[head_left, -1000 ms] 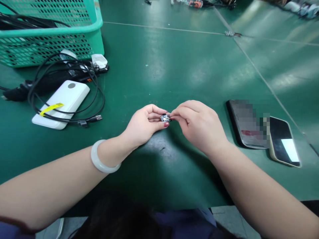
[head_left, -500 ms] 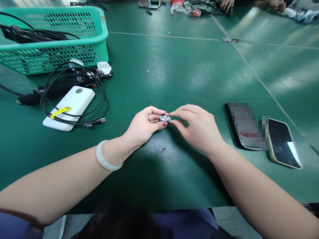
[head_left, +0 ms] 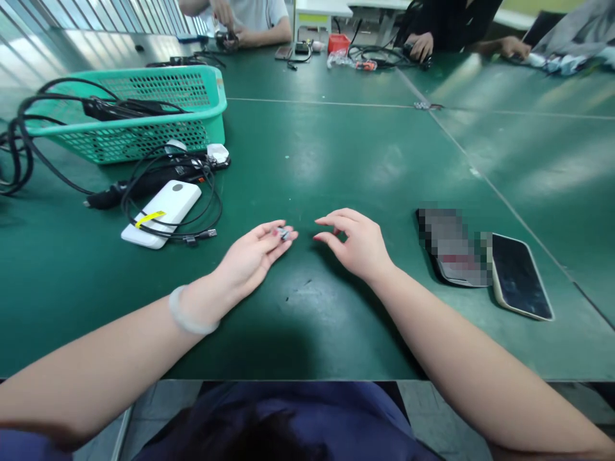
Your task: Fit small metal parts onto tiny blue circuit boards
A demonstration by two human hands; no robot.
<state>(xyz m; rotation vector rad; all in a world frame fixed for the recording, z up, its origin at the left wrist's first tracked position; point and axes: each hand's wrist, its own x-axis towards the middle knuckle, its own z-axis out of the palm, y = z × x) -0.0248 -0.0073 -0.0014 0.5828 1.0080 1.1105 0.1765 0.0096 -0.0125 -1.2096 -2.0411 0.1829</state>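
Note:
My left hand [head_left: 250, 256], palm partly turned up and a pale bangle [head_left: 185, 312] on its wrist, pinches a small silvery part [head_left: 283, 233] with dark and white details between thumb and fingers. Its exact kind is too small to make out. To the right of it, apart from the part, my right hand [head_left: 358, 243] hovers over the green table [head_left: 307, 333] with thumb and index finger spread and nothing between them.
Left: a white power bank [head_left: 166, 218] under a coiled black cable, a black handheld device [head_left: 139, 186] and a green basket [head_left: 158, 121] holding black cables. Right: two phones, one dark [head_left: 451, 250], one light-edged [head_left: 521, 275]. Across the table, other people's hands [head_left: 420, 47] handle items.
My right hand has let go of the small part and drawn away from it. My left hand keeps the part and has turned palm-up. The head view has tilted up, showing more of the far side.

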